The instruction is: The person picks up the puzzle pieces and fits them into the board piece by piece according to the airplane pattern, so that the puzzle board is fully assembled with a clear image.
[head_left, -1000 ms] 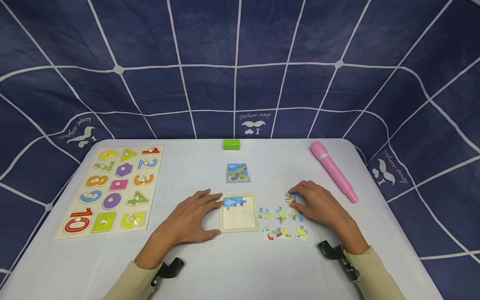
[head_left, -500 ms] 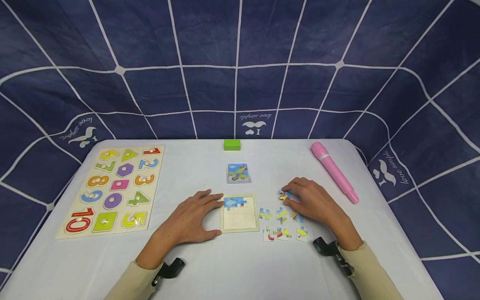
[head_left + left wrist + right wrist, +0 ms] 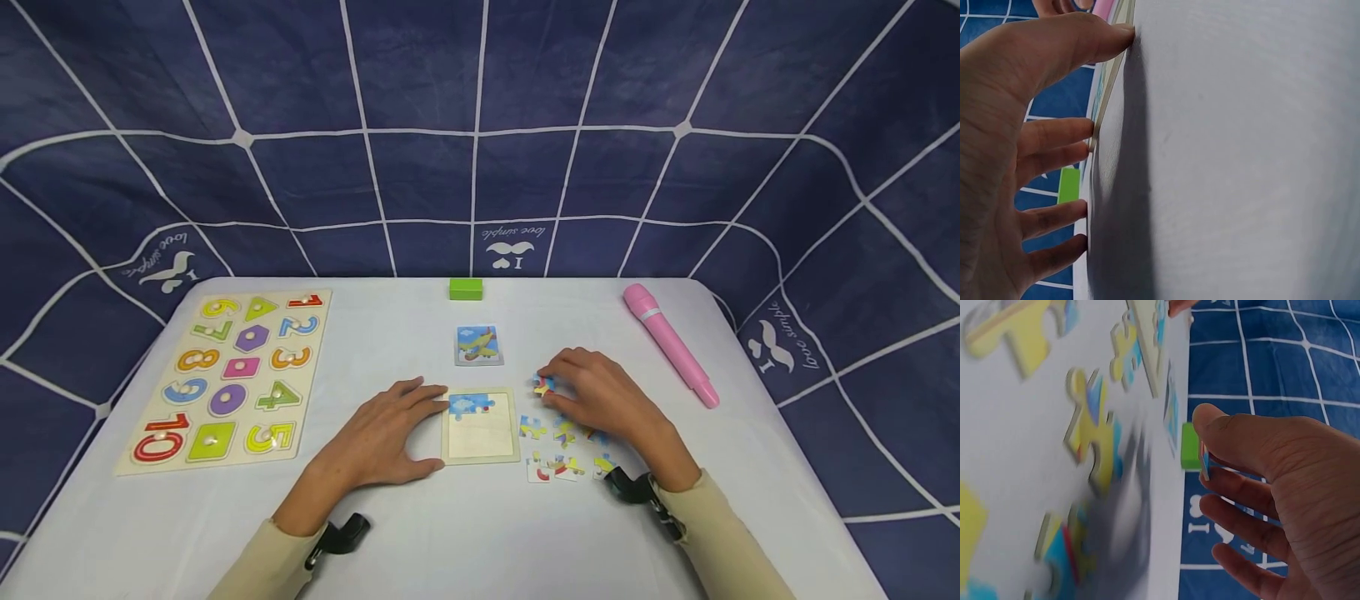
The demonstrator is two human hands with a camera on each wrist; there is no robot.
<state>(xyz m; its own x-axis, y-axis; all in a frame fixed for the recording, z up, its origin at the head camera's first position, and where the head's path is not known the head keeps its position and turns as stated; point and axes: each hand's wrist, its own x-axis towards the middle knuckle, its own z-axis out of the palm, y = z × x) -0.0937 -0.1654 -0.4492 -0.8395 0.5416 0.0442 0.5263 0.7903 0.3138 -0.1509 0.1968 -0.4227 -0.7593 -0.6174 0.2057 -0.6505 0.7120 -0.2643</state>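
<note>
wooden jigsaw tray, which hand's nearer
Left. The left hand touches the left edge of the wooden jigsaw tray; the right hand, pinching a jigsaw piece, is apart, beyond the right edge.

Head view high — wrists' close — block (image 3: 466,289) shared

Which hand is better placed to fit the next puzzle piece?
Probably the right hand: it pinches a piece near the tray, while the left hand only touches the tray's left side.

Head view, right of centre: my right fingers (image 3: 561,367) hide part of a puzzle piece (image 3: 542,386). Bottom edge: my left sleeve (image 3: 262,562) is cut off. Right wrist view, lower left: a yellow piece (image 3: 969,534), blurred and cropped.
</note>
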